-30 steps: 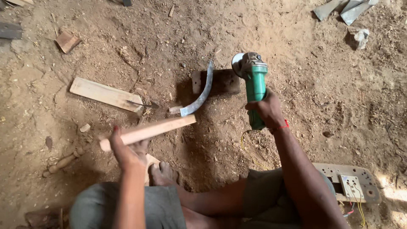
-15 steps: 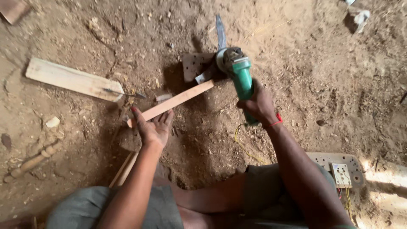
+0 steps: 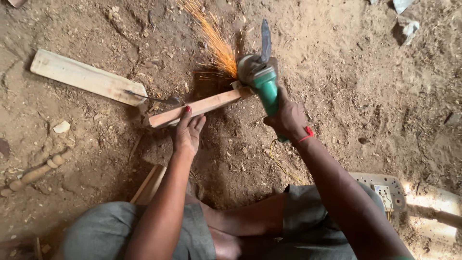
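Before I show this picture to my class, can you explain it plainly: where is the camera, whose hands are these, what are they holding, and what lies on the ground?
The camera sits on the person's head and looks down, so both arms belong to that seated person. The right hand grips a green angle grinder, whose disc meets a curved metal blade; orange sparks fly away from it. The left hand presses on a wooden stick, which seems to be the blade's handle. All this rests on a dirt floor. To the left lie a flat wooden plank and a turned wooden spindle. A socket board lies by the right knee.
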